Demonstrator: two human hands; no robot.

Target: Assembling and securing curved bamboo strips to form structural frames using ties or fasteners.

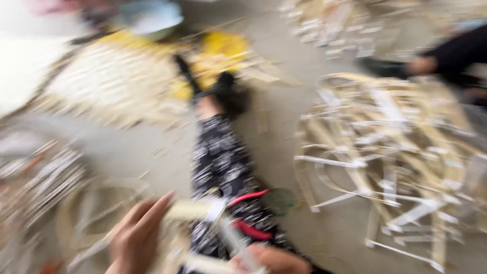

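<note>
A pale strip of wood or bamboo is seen low in the frame, held across the wearer's lap above a leg in black-and-white patterned cloth. Its left end is gripped by the left hand, fingers curled about it; heavy motion blur prevents the tightness of the grip from being judged. The right hand is noted at the bottom edge, closed around a tool with red handles, probably pliers or cutters, whose dark head lies just beside the strip's right end. Whether the tool touches the strip cannot be told. A second pale strip runs diagonally between the two hands. The patterned leg extends away over a grey floor to a dark shoe. To the right, a large heap of curved and straight pale strips is recorded. To the left, a round woven frame and a bundle of thin sticks lie near. Further off, a pale woven panel with yellow material is seen. At upper right, another person's dark sleeve and hand are visible.
</note>
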